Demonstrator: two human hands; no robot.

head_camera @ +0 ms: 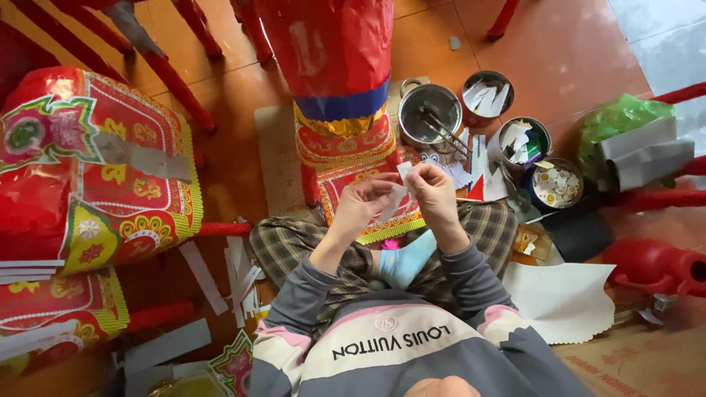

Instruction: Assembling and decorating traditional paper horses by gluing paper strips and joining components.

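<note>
Head view, looking down at a person seated cross-legged on an orange tiled floor (566,51). Both hands are raised together over the lap, mid-frame: left hand (360,206) and right hand (435,197) each pinch a small white paper strip (401,184), fingers closed narrow on it, left gripping the lower part, right the upper end. The strip looks very light, thin and floppy, likely to tear or crease easily; best held by fingertip pinch at the ends or edges, as here, with little force. Just beyond the hands stands a tall red paper-covered figure (334,66) with blue and gold bands and a patterned base. Far right of it sits a metal pot (430,114) with sticks inside, then three round tins holding paper scraps (487,95), the nearest tin close to the right knee. A green plastic bag (621,117) lies far right. A larger white sheet (562,298) lies near right, beside the leg. On the left is a big red patterned paper object (95,169); loose white strips (239,276) lie scattered near left on the floor.
</note>
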